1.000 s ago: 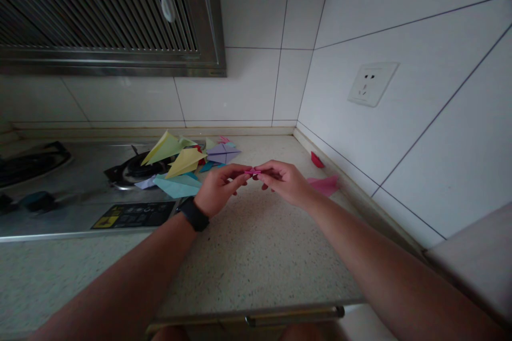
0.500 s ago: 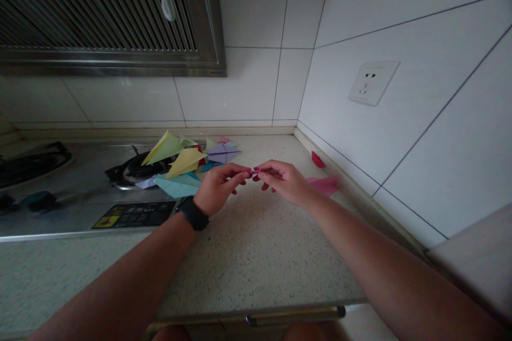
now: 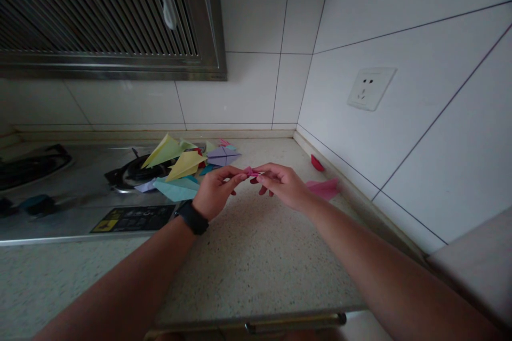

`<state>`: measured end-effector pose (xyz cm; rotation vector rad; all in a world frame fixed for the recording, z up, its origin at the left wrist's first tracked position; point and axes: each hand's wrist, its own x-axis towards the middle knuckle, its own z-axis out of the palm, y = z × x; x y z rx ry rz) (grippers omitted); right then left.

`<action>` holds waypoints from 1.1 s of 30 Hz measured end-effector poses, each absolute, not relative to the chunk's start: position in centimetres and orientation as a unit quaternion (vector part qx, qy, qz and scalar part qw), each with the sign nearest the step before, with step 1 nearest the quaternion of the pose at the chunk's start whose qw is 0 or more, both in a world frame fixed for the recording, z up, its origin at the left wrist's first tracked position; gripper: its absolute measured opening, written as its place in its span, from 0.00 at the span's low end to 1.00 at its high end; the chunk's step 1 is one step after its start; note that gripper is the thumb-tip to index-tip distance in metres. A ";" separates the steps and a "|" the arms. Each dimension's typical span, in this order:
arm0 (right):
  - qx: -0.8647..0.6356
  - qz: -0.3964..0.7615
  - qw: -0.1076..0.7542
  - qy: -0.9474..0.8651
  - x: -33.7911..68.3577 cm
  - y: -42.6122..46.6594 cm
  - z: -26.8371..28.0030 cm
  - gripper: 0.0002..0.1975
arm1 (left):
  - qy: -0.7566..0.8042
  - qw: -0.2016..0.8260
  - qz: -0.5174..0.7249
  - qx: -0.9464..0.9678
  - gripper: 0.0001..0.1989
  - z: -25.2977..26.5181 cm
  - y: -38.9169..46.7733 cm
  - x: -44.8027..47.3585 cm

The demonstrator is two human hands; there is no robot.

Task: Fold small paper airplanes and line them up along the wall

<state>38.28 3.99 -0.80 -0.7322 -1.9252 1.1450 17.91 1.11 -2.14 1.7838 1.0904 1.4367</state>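
A small folded piece of pink paper (image 3: 252, 172) is pinched between my two hands above the speckled countertop (image 3: 272, 256). My left hand (image 3: 218, 187), with a black watch on its wrist, grips the paper's left end between thumb and fingertips. On the other end, my right hand (image 3: 282, 184) closes thumb and forefinger, its lower fingers curled beneath. Fingertips cover part of the paper, so its full shape is hidden. Behind my right wrist lies a larger pink folded paper (image 3: 324, 188). Farther back by the wall sits a small red folded paper (image 3: 317, 163).
Several folded paper planes, among them a yellow one (image 3: 186, 164), a light blue one (image 3: 176, 188) and a purple one (image 3: 224, 156), lie over the right burner of the gas stove (image 3: 80, 213). A range hood (image 3: 120, 72) overhangs the stove. A socket (image 3: 371, 88) is on the right wall.
The pink paper between my fingers has opened from a thin strip into a wider, raised shape. My fingers have shifted slightly on it. The view has tilted up a little.
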 end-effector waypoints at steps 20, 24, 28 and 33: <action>-0.287 0.345 0.416 -0.791 37.7 4.4 -1.3 0.10 | 0.385 0.429 0.530 0.622 0.19 -1.8 0.9 18.3; -0.263 0.299 0.392 -0.829 37.8 4.1 -1.1 0.09 | 0.401 0.455 0.534 0.589 0.21 -1.8 1.2 18.4; -0.259 0.287 0.356 -0.851 37.9 4.1 -1.3 0.09 | 0.409 0.461 0.538 0.576 0.27 -2.1 1.6 18.1; -0.258 0.296 0.353 -0.850 38.0 4.4 -1.5 0.09 | 0.407 0.461 0.495 0.614 0.24 -2.1 1.7 17.8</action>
